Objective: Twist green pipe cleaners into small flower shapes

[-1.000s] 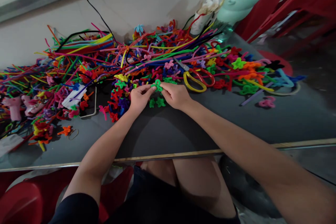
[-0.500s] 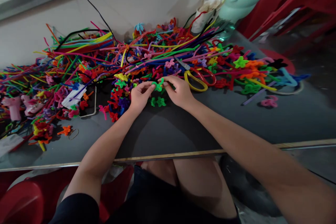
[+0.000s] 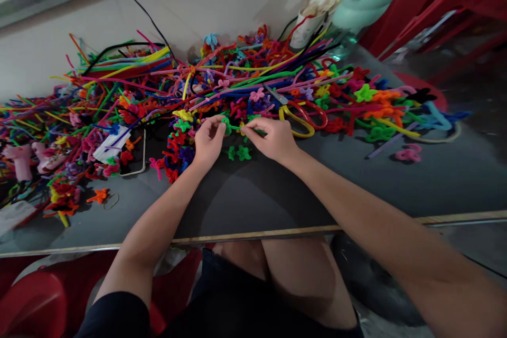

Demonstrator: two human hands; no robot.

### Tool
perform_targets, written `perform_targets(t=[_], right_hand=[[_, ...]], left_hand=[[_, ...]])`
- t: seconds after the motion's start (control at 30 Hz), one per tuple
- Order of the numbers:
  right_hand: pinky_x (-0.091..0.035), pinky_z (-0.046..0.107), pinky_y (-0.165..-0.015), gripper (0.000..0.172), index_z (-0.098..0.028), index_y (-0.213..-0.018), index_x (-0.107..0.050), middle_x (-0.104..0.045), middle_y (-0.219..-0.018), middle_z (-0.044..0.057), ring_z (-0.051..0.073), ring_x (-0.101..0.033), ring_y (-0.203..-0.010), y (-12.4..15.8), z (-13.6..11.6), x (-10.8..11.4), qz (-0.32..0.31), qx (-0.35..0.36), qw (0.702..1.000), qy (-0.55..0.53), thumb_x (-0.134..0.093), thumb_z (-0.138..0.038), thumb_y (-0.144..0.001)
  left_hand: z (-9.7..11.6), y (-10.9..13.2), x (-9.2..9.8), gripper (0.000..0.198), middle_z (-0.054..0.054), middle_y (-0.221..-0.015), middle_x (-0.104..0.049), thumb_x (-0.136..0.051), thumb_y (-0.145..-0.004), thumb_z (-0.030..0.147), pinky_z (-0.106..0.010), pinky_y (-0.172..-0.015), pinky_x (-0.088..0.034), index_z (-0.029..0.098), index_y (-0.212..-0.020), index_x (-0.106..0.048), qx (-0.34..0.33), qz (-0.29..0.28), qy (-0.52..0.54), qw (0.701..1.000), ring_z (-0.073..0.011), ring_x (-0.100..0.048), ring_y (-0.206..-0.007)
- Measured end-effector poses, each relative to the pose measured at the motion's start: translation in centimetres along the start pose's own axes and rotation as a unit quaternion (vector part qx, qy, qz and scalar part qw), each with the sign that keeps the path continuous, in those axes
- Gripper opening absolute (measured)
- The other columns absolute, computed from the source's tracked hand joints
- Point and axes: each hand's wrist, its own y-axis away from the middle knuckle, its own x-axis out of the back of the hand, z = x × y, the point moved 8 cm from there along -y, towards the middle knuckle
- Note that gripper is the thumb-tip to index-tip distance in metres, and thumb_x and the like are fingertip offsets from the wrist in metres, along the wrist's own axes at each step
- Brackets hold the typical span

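Note:
Between my two hands a green pipe cleaner (image 3: 234, 128) runs across, looped at its left end. My left hand (image 3: 208, 140) pinches the looped end between thumb and fingertips. The straight end on the other side is gripped by the thumb and fingers of my right hand (image 3: 273, 140). Just below, a green pipe-cleaner flower (image 3: 243, 153) lies on the dark table (image 3: 245, 195), with another small green piece beside it. Scissors (image 3: 298, 121) with yellow and red handles rest right of my right hand.
A heap of coloured pipe cleaners (image 3: 150, 71) fills the back of the table. At the back right stand a paper cup (image 3: 303, 31) and a green plastic bottle (image 3: 360, 2). An orange flower (image 3: 97, 195) lies near the front left. Red chairs (image 3: 428, 8) are at the right.
My hands have drawn slightly apart. The green pipe cleaner, bunched in a curl before, now has a straight stretch between them.

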Motion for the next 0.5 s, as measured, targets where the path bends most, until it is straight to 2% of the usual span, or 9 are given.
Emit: perform_targets(t=[0.1,0.2,0.4,0.5], right_hand=[[-0.034,0.027,-0.05,0.032,-0.018,-0.073,-0.067,-0.063,-0.056,0.004,0.014,-0.056,-0.05,0.2,-0.3,0.5,0.045,0.032,0.99,0.13,-0.052,-0.04,-0.09],[-0.035,0.028,-0.049,0.032,-0.019,-0.077,-0.069,-0.065,-0.056,0.004,0.016,-0.06,-0.051,0.3,-0.2,0.8,0.069,0.054,0.98,0.181,-0.051,-0.04,-0.091],[-0.05,0.03,-0.064,0.024,-0.023,-0.091,-0.071,-0.075,-0.082,0.006,0.019,-0.071,-0.072,0.6,-0.7,2.5,0.129,0.093,0.98,0.121,-0.056,-0.043,-0.09],[-0.052,0.028,-0.064,0.024,-0.024,-0.089,-0.07,-0.075,-0.081,0.005,0.018,-0.071,-0.071,0.8,-1.1,3.1,0.153,0.079,0.983,0.06,-0.06,-0.045,-0.087]], left_hand=[[-0.3,0.0,-0.2,0.017,-0.002,-0.079,-0.064,-0.062,-0.083,0.03,-0.023,-0.064,-0.05,0.017,-0.094,-0.064,0.023,-0.005,0.021,0.999,-0.0094,-0.058,-0.067],[-0.9,0.0,-0.8,0.019,-0.001,-0.074,-0.063,-0.064,-0.082,0.032,-0.023,-0.062,-0.049,0.017,-0.093,-0.065,0.066,-0.038,0.046,0.996,-0.0085,-0.056,-0.062],[-0.8,1.1,-3.2,0.029,0.002,-0.062,-0.055,-0.072,-0.075,0.043,-0.021,-0.055,-0.042,0.015,-0.081,-0.064,0.108,-0.193,0.085,0.971,-0.0073,-0.05,-0.056],[-0.1,2.0,-4.2,0.035,0.002,-0.061,-0.052,-0.071,-0.075,0.049,-0.021,-0.053,-0.039,0.015,-0.077,-0.063,0.101,-0.265,0.081,0.955,-0.0066,-0.047,-0.055]])
